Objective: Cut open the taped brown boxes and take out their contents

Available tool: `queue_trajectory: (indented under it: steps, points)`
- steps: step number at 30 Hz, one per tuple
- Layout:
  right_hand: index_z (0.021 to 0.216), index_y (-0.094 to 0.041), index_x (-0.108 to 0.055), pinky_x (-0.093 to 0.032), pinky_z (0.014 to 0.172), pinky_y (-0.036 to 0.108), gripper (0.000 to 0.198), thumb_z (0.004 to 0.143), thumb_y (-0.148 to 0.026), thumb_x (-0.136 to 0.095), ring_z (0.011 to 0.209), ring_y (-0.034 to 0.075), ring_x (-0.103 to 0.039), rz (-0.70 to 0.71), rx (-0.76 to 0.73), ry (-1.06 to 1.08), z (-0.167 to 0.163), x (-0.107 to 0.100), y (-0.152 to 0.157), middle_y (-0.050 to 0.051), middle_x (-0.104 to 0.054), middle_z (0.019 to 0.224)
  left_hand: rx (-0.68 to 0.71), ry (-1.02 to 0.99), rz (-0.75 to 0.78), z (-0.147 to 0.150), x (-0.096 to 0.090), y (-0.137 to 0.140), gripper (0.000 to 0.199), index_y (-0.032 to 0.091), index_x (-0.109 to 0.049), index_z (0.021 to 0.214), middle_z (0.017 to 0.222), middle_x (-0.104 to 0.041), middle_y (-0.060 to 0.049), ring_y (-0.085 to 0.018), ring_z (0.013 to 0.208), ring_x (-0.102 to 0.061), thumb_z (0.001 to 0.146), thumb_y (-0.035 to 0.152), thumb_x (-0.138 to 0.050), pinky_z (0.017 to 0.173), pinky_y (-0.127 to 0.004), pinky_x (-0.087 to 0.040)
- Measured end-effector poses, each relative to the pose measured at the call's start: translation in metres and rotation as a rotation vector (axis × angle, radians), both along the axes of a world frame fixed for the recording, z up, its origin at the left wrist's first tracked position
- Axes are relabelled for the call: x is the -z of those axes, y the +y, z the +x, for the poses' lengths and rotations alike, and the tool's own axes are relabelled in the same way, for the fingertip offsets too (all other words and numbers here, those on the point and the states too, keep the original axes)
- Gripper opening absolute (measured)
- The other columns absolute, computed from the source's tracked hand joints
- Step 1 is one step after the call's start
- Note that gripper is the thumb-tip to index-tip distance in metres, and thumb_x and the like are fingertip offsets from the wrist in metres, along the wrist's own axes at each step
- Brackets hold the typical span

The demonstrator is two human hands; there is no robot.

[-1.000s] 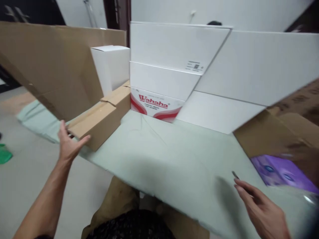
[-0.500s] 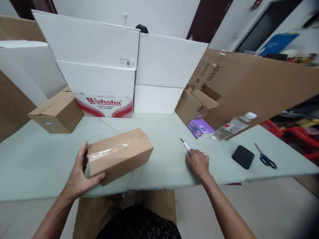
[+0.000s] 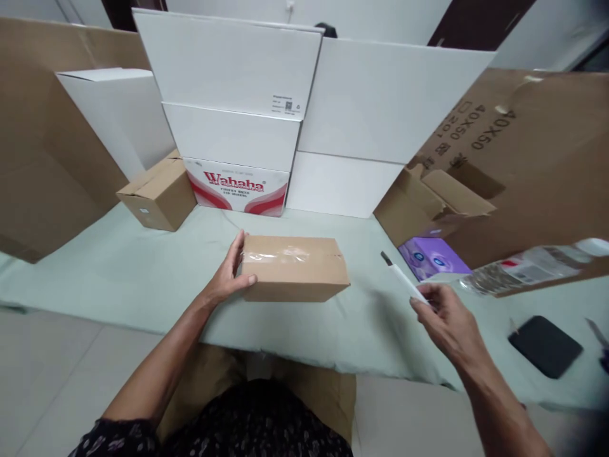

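A brown cardboard box (image 3: 295, 270) with clear tape along its top sits on the green-covered table in front of me. My left hand (image 3: 231, 273) grips its left end, thumb on the near side and fingers behind. In my right hand (image 3: 442, 317) is a white-handled utility knife (image 3: 408, 284), pinched between thumb and fingers above the table. Its dark blade end points up and to the left, apart from the box. A purple box (image 3: 432, 257) stands just beyond the knife.
White cartons (image 3: 352, 101) form a wall at the back, one printed Wahaha (image 3: 235, 183). Another brown box (image 3: 159, 193) stands at the back left. An open carton (image 3: 419, 203), a water bottle (image 3: 528, 266), a black pouch (image 3: 545, 346) and scissors (image 3: 604, 355) are on the right.
My right hand has lifted the utility knife off the table. My left hand has turned the brown box so its long side faces me. The view has swung left.
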State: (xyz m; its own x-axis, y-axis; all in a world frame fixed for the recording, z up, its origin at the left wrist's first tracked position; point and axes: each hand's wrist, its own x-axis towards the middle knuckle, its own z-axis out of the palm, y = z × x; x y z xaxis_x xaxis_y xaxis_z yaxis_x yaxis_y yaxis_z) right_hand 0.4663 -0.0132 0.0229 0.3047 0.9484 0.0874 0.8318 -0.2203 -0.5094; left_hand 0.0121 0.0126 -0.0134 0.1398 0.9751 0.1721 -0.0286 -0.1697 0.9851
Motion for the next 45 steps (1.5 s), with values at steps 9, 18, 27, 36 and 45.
queue_trajectory:
  steps: [9, 18, 27, 36, 45]
  points:
    - [0.106, -0.024, -0.064, -0.046, 0.06, 0.033, 0.033, 0.097, -0.052, -0.049, 0.063, 0.02, -0.062, 0.084, -0.573, -0.123, -0.098, -0.096, 0.014, 0.004, -0.071, 0.079, 0.172, -0.132, 0.003, -0.001, 0.003, 0.031, 0.113, 0.024, -0.021, 0.167, 0.175, -0.022, -0.01, -0.04, 0.161, -0.01, 0.072, 0.045, -0.079, 0.13, -0.053, -0.014]
    - [0.107, -0.025, -0.074, -0.037, 0.056, 0.029, 0.042, 0.106, -0.045, -0.037, 0.067, 0.019, -0.064, 0.129, -0.805, -0.546, -0.161, -0.118, 0.046, 0.005, -0.071, 0.086, 0.099, -0.245, 0.016, 0.016, 0.011, 0.027, 0.11, 0.022, -0.026, 0.165, 0.171, -0.032, -0.013, -0.041, 0.159, -0.022, 0.074, 0.05, -0.081, 0.128, -0.053, -0.021]
    - [0.104, -0.021, -0.071, -0.021, 0.053, 0.031, 0.023, 0.102, -0.023, -0.048, 0.068, 0.017, -0.063, -0.067, -0.981, -0.908, -0.228, -0.125, 0.07, 0.005, -0.073, 0.091, 0.132, -0.26, 0.002, 0.016, 0.013, 0.031, 0.119, 0.022, -0.025, 0.165, 0.167, -0.036, -0.016, -0.042, 0.153, -0.035, 0.069, 0.057, -0.086, 0.125, -0.053, -0.029]
    - [0.109, -0.019, -0.069, -0.018, 0.052, 0.033, 0.024, 0.101, -0.019, -0.047, 0.067, 0.019, -0.065, -0.144, -1.01, -1.044, -0.246, -0.127, 0.071, 0.009, -0.074, 0.088, 0.171, -0.15, 0.036, 0.01, 0.016, 0.033, 0.117, 0.025, -0.025, 0.165, 0.167, -0.032, -0.014, -0.045, 0.151, -0.034, 0.07, 0.065, -0.081, 0.122, -0.057, -0.03]
    - [0.112, -0.019, -0.07, -0.023, 0.053, 0.032, 0.027, 0.1, -0.016, -0.045, 0.069, 0.021, -0.067, -0.162, -1.069, -1.043, -0.246, -0.13, 0.075, 0.009, -0.074, 0.09, 0.131, -0.116, 0.051, 0.012, 0.016, 0.034, 0.113, 0.024, -0.029, 0.163, 0.161, -0.039, -0.015, -0.044, 0.145, -0.041, 0.071, 0.068, -0.077, 0.121, -0.058, -0.031]
